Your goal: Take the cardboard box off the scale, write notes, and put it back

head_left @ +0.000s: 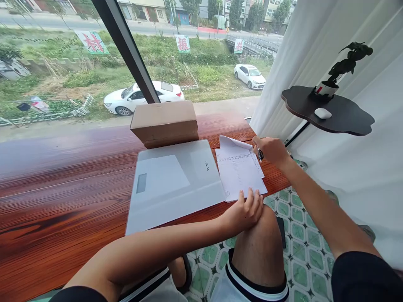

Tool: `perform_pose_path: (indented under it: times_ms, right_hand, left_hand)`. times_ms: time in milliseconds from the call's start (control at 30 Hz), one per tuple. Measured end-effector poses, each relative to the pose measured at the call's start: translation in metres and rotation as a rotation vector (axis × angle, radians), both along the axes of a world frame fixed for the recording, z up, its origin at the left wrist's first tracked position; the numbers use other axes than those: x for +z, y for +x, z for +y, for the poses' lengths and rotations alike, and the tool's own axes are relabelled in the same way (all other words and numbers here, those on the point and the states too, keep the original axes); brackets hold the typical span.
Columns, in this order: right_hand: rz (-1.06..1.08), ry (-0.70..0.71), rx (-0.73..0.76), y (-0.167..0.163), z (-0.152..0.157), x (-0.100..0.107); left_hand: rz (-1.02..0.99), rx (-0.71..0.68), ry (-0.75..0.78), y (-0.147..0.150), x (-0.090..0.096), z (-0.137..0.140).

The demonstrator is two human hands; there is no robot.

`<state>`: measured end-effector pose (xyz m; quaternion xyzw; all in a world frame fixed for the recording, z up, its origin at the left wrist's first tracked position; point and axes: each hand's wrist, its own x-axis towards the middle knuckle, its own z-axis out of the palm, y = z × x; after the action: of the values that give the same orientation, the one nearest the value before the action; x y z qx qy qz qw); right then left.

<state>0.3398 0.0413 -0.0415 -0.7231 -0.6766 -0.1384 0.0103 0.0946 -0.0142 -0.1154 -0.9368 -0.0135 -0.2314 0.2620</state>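
Observation:
Sheets of white paper (pixel 237 167) with lines of handwriting lie at the right end of the wooden table, one upper sheet curling up along its far edge. My left hand (pixel 247 209) rests by the near edge of the paper, fingers stretched out and fingertips on it; the thumb is hidden. At the paper's upper right corner, my right hand (pixel 272 151) is closed around a pen (pixel 260 154), with the sheet's corner close to its fingers. Whether those fingers also grip the sheet, I cannot tell.
Left of the paper lies a flat, pale glass scale (pixel 173 184) with a small display. Behind it a brown cardboard box (pixel 165 121) stands against the window. A dark side table (pixel 349 111) holds a potted plant (pixel 327 90) and a white mouse-shaped object (pixel 323 113).

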Motion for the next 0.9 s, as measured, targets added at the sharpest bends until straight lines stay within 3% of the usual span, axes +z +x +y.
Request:
perform_pose_path:
  times_ms: [100,167,233,367,500,900]
  right_hand:
    - [0.661,0.228,-0.055,-0.001,-0.003,-0.009]
    - [1.115,0.266,-0.073,-0.004,-0.003,-0.021]
    - [1.316,0.287,-0.128,-0.005,-0.001,-0.035]
    - [1.270,0.407,-0.183,-0.005,0.002,-0.052]
    - [1.357,0.353,-0.205,-0.007,-0.002,-0.054]
    - [1.239,0.279,-0.256,-0.013,-0.003,-0.061]
  left_hand:
    - [0.003,0.009,-0.008,0.001,-0.001,-0.001]
    - [-0.005,0.017,-0.017,0.001,-0.003,-0.002]
    - [-0.031,0.019,-0.029,0.001,-0.004,-0.002]
    - [-0.073,0.011,-0.046,0.003,-0.007,-0.002]
    - [-0.074,0.007,-0.042,0.006,-0.010,-0.003]
    - [-0.123,0.024,-0.050,0.009,-0.013,-0.005]
